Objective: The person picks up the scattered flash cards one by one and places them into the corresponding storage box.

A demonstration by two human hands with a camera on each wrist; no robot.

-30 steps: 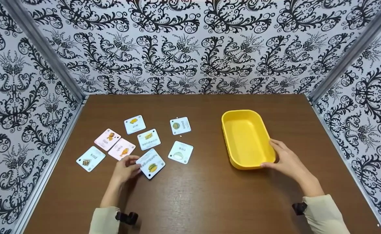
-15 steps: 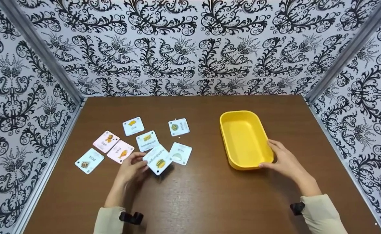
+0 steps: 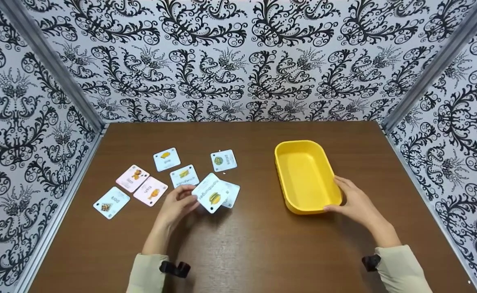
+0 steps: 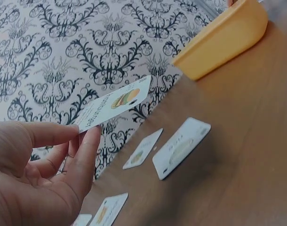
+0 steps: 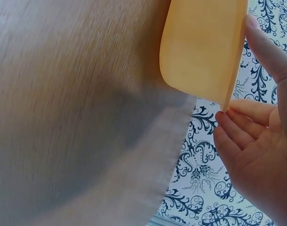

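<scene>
My left hand (image 3: 178, 204) pinches a hamburger card (image 3: 213, 193) between thumb and fingers, raised above the table. In the left wrist view the hamburger card (image 4: 116, 102) is tilted and apart from the cards below. It partly covers the rice card (image 3: 232, 193) in the head view; the rice card (image 4: 182, 148) shows fully in the left wrist view. Left of it lies the sandwich card (image 3: 184, 175), its lower edge partly hidden by my fingers. My right hand (image 3: 356, 202) holds the near right corner of a yellow plastic tub (image 3: 307, 175), thumb and fingers at its rim (image 5: 235, 70).
Flat on the brown table (image 3: 238, 252) lie a pink lion card (image 3: 132, 178), a pink fish card (image 3: 151, 191), a pork card (image 3: 111, 202), a card with a yellow food picture (image 3: 166, 159) and a card with a round green picture (image 3: 224, 160). Patterned walls (image 3: 238, 61) enclose the table.
My left hand has lifted the hamburger card and carried it right, from beside the fish card to over the rice card. My right hand stays at the tub.
</scene>
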